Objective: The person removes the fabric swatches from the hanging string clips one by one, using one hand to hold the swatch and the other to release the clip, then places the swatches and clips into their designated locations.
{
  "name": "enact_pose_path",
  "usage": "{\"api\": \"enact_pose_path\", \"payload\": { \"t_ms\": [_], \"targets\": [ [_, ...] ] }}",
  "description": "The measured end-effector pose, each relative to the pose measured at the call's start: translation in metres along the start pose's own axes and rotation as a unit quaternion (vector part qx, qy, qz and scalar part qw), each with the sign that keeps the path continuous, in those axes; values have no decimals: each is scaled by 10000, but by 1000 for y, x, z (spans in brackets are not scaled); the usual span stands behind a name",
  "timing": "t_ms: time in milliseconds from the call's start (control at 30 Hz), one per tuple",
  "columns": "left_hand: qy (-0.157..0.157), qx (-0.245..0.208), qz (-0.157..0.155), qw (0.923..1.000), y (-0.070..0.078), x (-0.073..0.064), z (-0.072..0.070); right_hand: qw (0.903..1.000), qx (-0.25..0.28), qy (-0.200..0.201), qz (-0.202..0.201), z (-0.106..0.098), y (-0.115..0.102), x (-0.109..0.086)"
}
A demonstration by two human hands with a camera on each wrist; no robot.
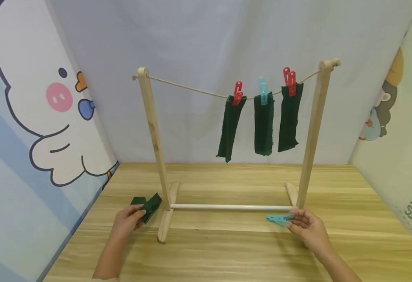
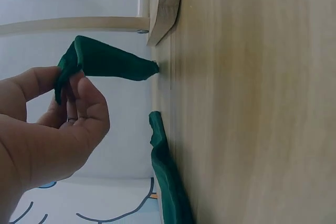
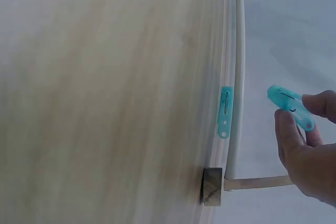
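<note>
Near the rack's left foot, my left hand (image 1: 127,221) pinches a dark green cloth strip (image 1: 152,207) between thumb and fingers. The strip's far end droops to the tabletop in the left wrist view. Another green cloth (image 2: 169,177) lies on the table beside that hand. By the right post, my right hand (image 1: 309,229) pinches a light blue clothespin (image 3: 291,107). A second blue clothespin (image 3: 224,113) lies on the table by the white bar; in the head view the two pins overlap and are hard to tell apart.
A wooden rack's left post (image 1: 153,133) and right post (image 1: 315,137) carry a rope (image 1: 188,87). Three green strips hang toward its right side, two under red clothespins (image 1: 292,84) and one under a blue clothespin (image 1: 264,92). A white bar (image 1: 227,206) joins the feet.
</note>
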State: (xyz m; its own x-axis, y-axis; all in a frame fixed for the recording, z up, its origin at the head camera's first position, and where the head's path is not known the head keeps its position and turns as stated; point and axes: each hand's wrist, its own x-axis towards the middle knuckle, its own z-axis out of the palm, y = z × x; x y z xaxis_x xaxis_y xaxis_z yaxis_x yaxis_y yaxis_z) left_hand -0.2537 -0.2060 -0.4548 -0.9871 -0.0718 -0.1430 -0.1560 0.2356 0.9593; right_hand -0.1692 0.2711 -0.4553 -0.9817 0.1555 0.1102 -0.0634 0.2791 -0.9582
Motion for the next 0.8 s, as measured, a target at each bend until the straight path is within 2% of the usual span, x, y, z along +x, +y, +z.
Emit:
{"api": "enact_pose_path", "payload": {
  "t_ms": [200, 300, 600, 800],
  "targets": [
    [-140, -122, 35, 9998, -6, -3, 2, 9972, -127, -606, 420, -11, 5, 6],
    [-180, -79, -15, 9998, -9, -7, 0, 9956, -114, -797, 474, -13, 7, 7],
    [-383, 69, -225, 9990, -17, -13, -7, 9935, -430, -775, 711, -16, 11, 10],
    [-326, 373, -274, 9984, -23, -12, -9, 9894, -740, -920, 843, -18, 15, 11]
  ]
}}
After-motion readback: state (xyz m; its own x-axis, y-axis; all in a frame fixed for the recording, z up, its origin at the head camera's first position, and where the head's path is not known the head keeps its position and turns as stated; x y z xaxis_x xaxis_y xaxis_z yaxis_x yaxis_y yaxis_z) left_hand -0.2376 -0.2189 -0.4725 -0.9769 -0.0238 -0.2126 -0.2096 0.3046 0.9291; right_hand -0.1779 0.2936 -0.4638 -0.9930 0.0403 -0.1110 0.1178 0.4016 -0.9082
